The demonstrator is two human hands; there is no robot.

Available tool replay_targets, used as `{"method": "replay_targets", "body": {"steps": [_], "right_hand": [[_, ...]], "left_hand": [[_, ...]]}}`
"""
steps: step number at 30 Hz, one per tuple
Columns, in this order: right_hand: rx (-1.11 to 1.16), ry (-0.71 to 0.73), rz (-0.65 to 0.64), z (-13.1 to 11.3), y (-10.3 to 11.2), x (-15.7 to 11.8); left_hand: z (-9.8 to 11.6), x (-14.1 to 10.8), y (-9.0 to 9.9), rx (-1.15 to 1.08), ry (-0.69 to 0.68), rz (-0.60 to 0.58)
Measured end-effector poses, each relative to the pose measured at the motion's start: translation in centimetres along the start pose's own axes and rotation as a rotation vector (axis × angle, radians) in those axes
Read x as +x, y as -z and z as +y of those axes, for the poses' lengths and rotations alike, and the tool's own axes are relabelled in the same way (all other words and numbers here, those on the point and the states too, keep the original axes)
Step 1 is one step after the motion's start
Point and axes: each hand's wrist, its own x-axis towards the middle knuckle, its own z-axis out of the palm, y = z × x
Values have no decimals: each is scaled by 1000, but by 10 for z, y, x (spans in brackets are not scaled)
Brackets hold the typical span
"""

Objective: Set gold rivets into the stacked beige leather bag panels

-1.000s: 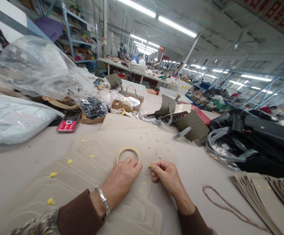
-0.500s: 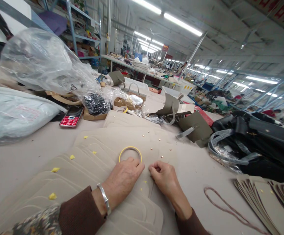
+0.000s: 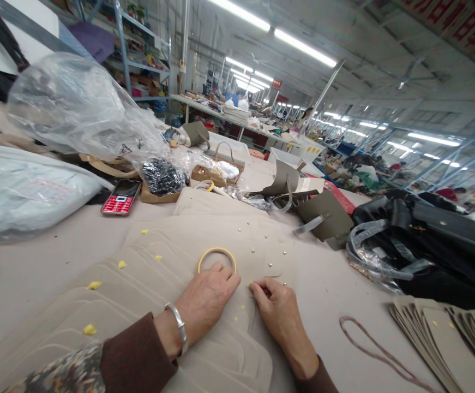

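My left hand (image 3: 208,297) is closed on a roll of yellow tape (image 3: 216,251), whose ring stands up above the fingers. Just to its right, my right hand (image 3: 276,305) pinches a small piece of yellow tape (image 3: 251,284) between thumb and forefinger. Below both hands lie overlapping beige leather-like panels (image 3: 172,284), fanned across the table. Several carry small yellow tape bits (image 3: 94,285). Small metal studs (image 3: 270,265) dot the panels just beyond my right hand.
A red-keyed phone (image 3: 121,197) lies at the left beside plastic-wrapped bundles (image 3: 32,191). Black bags (image 3: 437,240) are piled at the right. A cord loop (image 3: 378,344) and stacked beige strips (image 3: 442,333) lie nearer. Olive bag parts (image 3: 325,215) and an open box (image 3: 212,173) stand beyond the panels.
My right hand has moved slightly down, and a bit of yellow tape now shows at its fingertips. The left hand stays nearly in place with the tape roll.
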Motion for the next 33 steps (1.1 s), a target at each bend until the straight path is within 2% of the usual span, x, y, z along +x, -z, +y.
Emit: {"method": "replay_targets", "body": {"steps": [3, 7, 9, 14, 16, 18, 20, 24, 27, 33], "right_hand": [[-99, 31, 47, -5, -7, 2], [-129, 88, 24, -7, -6, 4], [-80, 81, -61, -8, 0, 3], [49, 106, -368, -8, 15, 2], [92, 96, -309, -9, 19, 4], [184, 108, -140, -12, 20, 5], [288, 195, -10, -16, 20, 5], [325, 435, 31, -23, 14, 2], [250, 521, 71, -24, 5, -1], [75, 559, 214, -19, -8, -2]], "left_hand": [[1, 0, 1, 7, -14, 10], [2, -2, 5, -8, -53, 34], [0, -4, 5, -16, -62, 82], [-7, -7, -1, -106, -133, 227], [-10, -7, -5, -155, -179, 284], [-12, -8, -9, -188, -217, 339], [-12, -8, -12, -195, -231, 382], [-10, -8, -15, -177, -224, 433], [-8, -7, -16, -167, -222, 415], [-4, -6, -13, -252, -142, 288]]}}
